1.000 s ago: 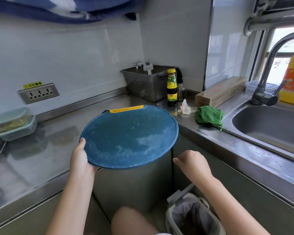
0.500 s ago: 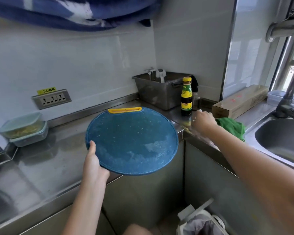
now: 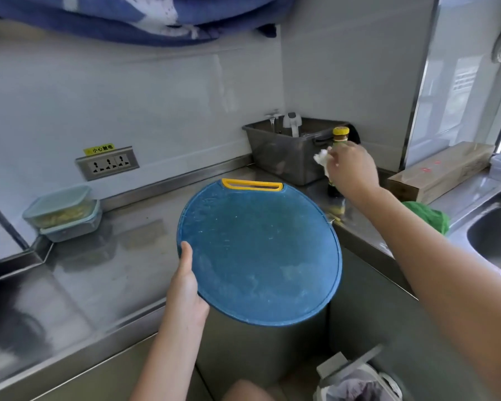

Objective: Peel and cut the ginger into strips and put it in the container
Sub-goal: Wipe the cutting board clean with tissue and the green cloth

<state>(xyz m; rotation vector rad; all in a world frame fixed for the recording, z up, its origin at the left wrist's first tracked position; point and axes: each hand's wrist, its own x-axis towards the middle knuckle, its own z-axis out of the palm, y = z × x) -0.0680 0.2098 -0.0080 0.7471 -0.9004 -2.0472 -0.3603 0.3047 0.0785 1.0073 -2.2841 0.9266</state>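
A round blue cutting board (image 3: pixel 261 250) with a yellow handle juts over the front edge of the steel counter (image 3: pixel 107 273). My left hand (image 3: pixel 187 287) grips its left rim, thumb on top. My right hand (image 3: pixel 350 169) is raised over the counter's back right and pinches a crumpled white tissue (image 3: pixel 321 159) in front of a dark sauce bottle (image 3: pixel 340 134). A lidded clear container (image 3: pixel 61 206) with yellowish strips inside sits stacked on another container at the far left by the wall. No whole ginger or knife shows.
A grey bin (image 3: pixel 289 149) with utensils stands in the back corner. Further right are a long cardboard box (image 3: pixel 437 172), a green cloth (image 3: pixel 428 215) and the sink (image 3: pixel 495 238). A lined trash bin (image 3: pixel 356 383) sits on the floor below. A wall socket (image 3: pixel 107 164) is left.
My right hand rose from below the counter edge to the back right, took the white tissue off the counter and lifted it. The board stays in my left hand.
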